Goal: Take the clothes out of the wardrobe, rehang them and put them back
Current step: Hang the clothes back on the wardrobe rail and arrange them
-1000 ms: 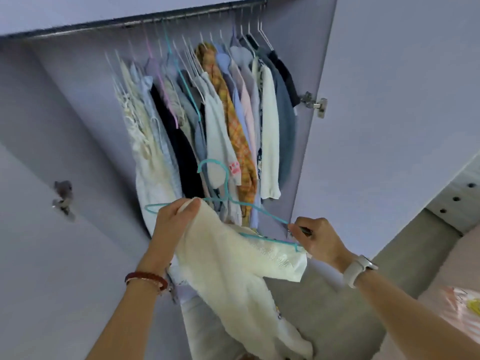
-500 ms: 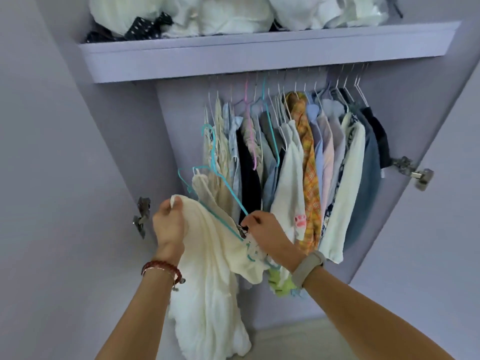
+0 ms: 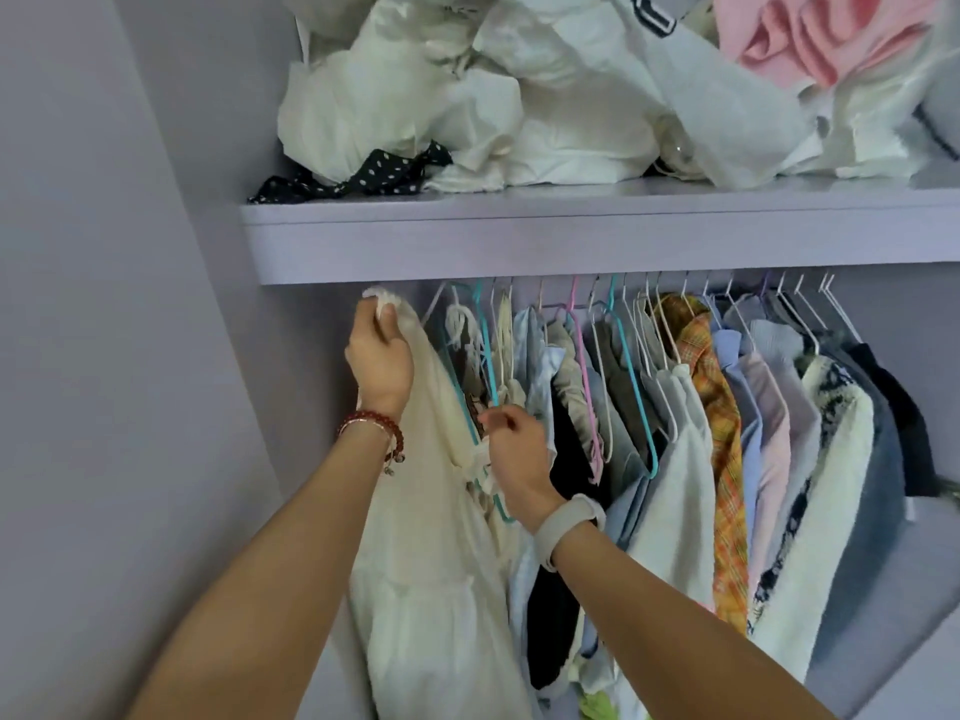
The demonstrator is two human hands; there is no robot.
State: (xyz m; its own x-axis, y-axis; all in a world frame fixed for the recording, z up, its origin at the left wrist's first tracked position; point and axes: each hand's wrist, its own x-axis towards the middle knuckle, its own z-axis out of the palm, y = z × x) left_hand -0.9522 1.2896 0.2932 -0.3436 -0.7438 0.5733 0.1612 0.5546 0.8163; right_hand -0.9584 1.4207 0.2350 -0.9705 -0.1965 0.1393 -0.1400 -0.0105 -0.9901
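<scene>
Your left hand point(image 3: 382, 356) grips the cream fabric garment point(image 3: 436, 563) just under the lilac wooden shelf point(image 3: 571, 241). Your right hand point(image 3: 514, 449) pinches its teal wire hanger point(image 3: 485, 366), seemingly hooked below that shelf; release remains.

No legible text, seemingly.

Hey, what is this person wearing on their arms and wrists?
Both forearms are bare, with no sleeves in view. The left wrist carries a red beaded bracelet with small dangling charms. The right wrist wears a pale, off-white smooth band, like a watch or fitness strap.
</scene>
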